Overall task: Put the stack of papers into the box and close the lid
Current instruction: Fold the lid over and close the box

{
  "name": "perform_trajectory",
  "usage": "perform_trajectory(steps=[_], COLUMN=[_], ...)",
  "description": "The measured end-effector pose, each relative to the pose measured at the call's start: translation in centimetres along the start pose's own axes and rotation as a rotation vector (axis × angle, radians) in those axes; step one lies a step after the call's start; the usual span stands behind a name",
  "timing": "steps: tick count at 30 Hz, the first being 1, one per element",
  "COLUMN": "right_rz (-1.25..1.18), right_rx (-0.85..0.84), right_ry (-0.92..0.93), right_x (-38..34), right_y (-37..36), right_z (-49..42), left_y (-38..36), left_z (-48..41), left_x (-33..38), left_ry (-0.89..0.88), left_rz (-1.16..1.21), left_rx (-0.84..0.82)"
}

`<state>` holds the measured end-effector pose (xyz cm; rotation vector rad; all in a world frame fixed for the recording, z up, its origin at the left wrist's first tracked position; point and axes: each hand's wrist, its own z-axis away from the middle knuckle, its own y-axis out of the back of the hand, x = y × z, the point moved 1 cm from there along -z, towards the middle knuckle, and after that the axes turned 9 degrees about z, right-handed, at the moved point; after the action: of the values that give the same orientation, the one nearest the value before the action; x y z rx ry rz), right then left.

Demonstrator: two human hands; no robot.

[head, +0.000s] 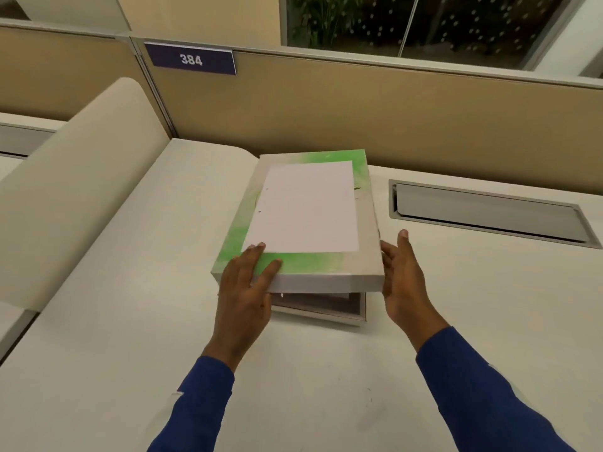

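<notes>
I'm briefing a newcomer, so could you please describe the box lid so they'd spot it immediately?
On the cream desk below the 384 sign sits a flat box. The lid is its top, the only green-edged thing, with a white sheet on it.

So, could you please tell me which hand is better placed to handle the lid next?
Left. The left hand rests on the near left corner of the lid, touching the white sheet; the right hand is open beside the right edge, holding nothing.

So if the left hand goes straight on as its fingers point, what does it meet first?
The white sheet on the lid; the fingertips of the left hand seem to touch its near-left corner.
</notes>
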<state>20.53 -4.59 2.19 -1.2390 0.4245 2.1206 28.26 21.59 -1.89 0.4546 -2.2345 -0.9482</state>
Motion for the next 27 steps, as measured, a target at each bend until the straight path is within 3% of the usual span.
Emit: perform_trajectory(steps=[3, 5, 7, 9, 16, 27], right_rz=[0.230, 0.470, 0.603, 0.682, 0.767, 1.123], right_rx=[-0.022, -0.009, 0.012, 0.040, 0.050, 0.120], right_ry=[0.031, 0.113, 0.184, 0.276, 0.442, 0.288], right_x=[0.4, 0.9, 1.6, 2.2, 2.8, 4.4], right_y=[0.4, 0.4, 0.0, -0.6, -1.7, -0.9], right_z=[0.0, 0.3, 0.9, 1.7, 3.4, 2.5], left_y=[0.8, 1.0, 1.1, 1.1, 2.0, 1.8], left_z=[0.5, 0.6, 0.2, -0.3, -1.5, -1.7], left_x=[-0.6, -0.8, -1.3, -2.0, -2.5, -1.4], left_ry=[0.079, 0.343, 0.705, 0.938, 0.902, 0.837], left_rz=[0.033, 0.101, 0.212, 0.365, 0.387, 0.306], left_rx=[-0.085, -0.041, 0.044, 0.094, 0.181, 0.152])
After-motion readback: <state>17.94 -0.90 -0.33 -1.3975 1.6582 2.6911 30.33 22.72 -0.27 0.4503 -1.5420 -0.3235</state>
